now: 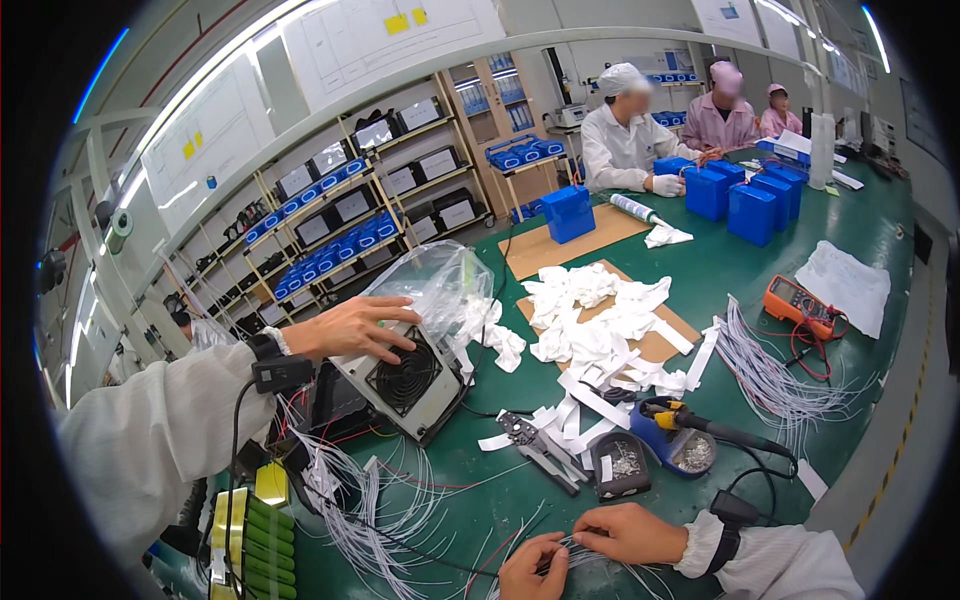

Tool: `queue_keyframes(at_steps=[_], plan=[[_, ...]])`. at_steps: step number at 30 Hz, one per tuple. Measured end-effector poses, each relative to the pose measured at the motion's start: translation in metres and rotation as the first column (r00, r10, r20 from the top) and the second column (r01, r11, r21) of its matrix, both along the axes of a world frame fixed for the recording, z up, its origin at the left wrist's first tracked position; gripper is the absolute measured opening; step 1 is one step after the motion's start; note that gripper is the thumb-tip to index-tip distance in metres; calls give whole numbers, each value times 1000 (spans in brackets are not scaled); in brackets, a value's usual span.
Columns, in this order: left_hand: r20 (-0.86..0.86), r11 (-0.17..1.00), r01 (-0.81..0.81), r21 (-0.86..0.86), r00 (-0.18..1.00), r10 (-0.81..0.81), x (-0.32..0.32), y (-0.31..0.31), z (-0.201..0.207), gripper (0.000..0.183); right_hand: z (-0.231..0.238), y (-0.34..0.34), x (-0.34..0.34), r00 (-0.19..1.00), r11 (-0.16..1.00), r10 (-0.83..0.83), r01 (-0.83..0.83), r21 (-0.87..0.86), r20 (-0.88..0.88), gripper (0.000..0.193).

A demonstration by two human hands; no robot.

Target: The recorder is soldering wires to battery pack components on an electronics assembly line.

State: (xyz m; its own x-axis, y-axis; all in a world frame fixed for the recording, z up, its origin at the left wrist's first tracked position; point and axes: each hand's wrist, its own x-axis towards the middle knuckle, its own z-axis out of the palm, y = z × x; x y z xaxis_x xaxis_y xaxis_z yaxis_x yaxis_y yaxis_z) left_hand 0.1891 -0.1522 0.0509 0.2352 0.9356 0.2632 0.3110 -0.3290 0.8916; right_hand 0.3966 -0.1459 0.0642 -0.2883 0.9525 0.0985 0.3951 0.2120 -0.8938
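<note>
My left hand (533, 570) and my right hand (632, 531) meet at the near edge of the green table (860, 230). Both pinch a bundle of thin white wires (580, 556) that fans out between them. A dark wrist strap sits on my right wrist. Just beyond lie wire-stripping pliers (541, 451), a small black tray (619, 466) and a blue soldering-iron stand (676, 444). To the left, a co-worker's hand (350, 326) in a white sleeve rests on a grey fan unit (402, 385).
Loose wires (370, 500) and a green cell pack (262, 540) lie at the left. White paper strips (590, 325) cover cardboard mid-table. An orange multimeter (800, 300), a wire bundle (765, 375) and blue battery boxes (752, 208) stand to the right. Several people sit at the far end.
</note>
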Motion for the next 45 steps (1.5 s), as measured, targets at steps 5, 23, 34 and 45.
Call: queue_keyframes(at_steps=[5,23,34,45], plan=[[37,999,-2,-41,999,3,1,-2,4,10,-3,-1,2,999,999,33,-34,30,22,25],[54,992,18,-122,998,-12,-3,4,-8,17,-11,5,7,985,977,69,-99,191,161,21],[73,994,11,-111,997,-3,-2,3,-1,12,0,2,13,975,976,-1,-47,213,222,26],[48,999,-15,-34,999,16,-2,5,1,8,22,-1,23,710,841,-498,258,-475,-497,30]])
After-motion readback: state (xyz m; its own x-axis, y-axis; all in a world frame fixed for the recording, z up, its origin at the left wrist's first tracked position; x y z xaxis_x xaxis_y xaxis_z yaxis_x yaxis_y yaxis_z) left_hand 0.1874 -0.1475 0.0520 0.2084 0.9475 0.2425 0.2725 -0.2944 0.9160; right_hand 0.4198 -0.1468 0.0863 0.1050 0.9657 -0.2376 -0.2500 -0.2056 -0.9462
